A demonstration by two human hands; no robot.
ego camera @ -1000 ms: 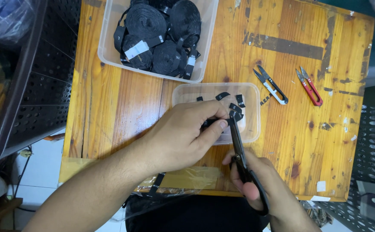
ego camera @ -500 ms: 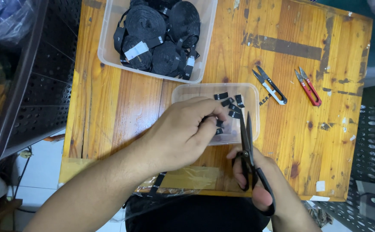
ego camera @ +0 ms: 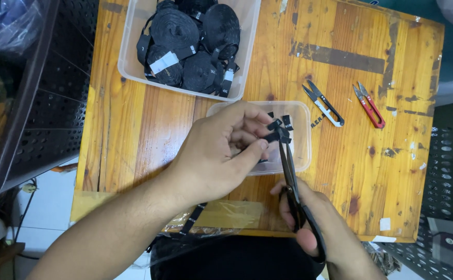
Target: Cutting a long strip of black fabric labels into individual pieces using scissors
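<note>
Left hand [ego camera: 221,150] pinches a black strap [ego camera: 277,136] at centre frame, over the small clear tub [ego camera: 301,155] — right hand [ego camera: 309,220], lower right, grips the black scissors [ego camera: 291,181], blades nearly closed at the strap. Upper left, a bigger tub [ego camera: 128,65] holds strap rolls [ego camera: 185,46]; two snips — black [ego camera: 323,102] and red [ego camera: 370,105] — rest right on the tabletop [ego camera: 133,135].

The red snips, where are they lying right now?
In the head view the red snips lie on the wooden table, far right side, just right of the black-and-white snips and beyond the right hand.
</note>
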